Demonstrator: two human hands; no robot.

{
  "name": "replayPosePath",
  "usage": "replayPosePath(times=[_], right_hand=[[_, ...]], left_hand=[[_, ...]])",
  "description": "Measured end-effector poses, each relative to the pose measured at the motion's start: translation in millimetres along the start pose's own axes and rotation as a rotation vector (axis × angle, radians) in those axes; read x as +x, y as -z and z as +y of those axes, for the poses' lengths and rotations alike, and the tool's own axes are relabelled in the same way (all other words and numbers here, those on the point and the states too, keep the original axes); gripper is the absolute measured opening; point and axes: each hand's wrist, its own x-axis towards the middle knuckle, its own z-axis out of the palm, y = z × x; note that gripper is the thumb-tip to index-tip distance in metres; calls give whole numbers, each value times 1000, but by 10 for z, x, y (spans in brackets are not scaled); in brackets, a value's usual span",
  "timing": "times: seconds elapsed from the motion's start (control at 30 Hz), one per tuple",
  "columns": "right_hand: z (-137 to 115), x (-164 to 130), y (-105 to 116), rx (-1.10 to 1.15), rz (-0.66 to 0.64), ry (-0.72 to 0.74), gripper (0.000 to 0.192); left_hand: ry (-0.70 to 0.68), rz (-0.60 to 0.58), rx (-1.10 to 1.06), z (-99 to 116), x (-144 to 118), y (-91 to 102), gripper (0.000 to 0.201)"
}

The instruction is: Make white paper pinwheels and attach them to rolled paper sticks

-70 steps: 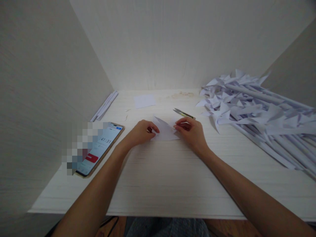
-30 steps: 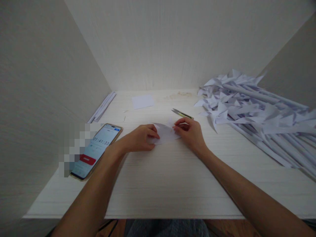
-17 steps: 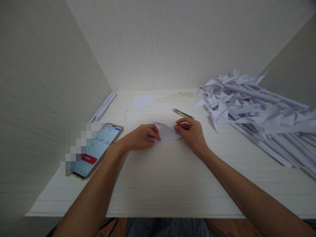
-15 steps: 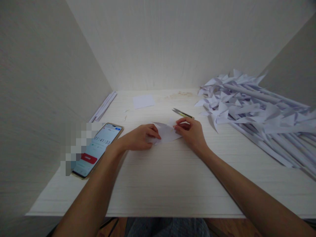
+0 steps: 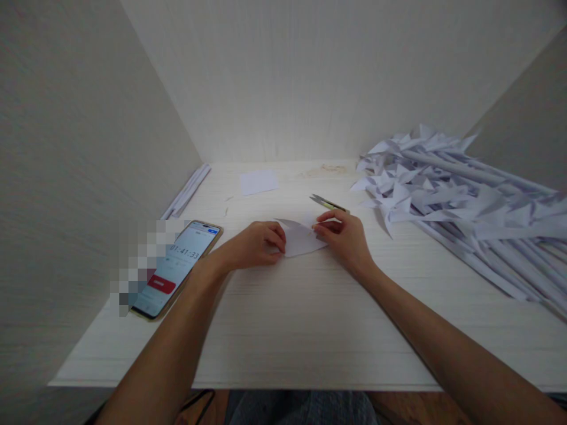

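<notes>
Between my hands, low over the table, is a white sheet of paper (image 5: 303,241) with a curled upper left edge. My left hand (image 5: 261,243) has its fingers curled closed on the paper's left side. On the right side, my right hand (image 5: 342,235) pinches the paper between thumb and fingers; a tiny pale-orange spot shows at these fingertips, too small to name. Just behind my right hand lies a pair of small scissors (image 5: 328,203) with yellowish handles, blades pointing left.
Paper pinwheels (image 5: 425,189) on rolled sticks are heaped at the right. A square of white paper (image 5: 259,182) lies at the back, with small scraps nearby. Paper rolls (image 5: 186,192) rest along the left wall. A phone (image 5: 177,268) showing a timer lies beside my left forearm.
The fingers of my left hand have drawn slightly left and curled more along the paper's edge, baring more of the sheet. My right hand stays nearly still.
</notes>
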Motion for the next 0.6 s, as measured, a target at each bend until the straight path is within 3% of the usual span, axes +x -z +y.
replayPosePath(times=[0.23,0.4,0.6], right_hand=[[-6,4,0,0,9,-5,13],[17,21,8,83,-2,-31,17],[9,21,9,196,32,-40,18]], left_hand=[[34,38,-86,-22,31,-50,12],[158,186,-153,7,105,-150,12],[198,382,-216,105,192,-283,10]])
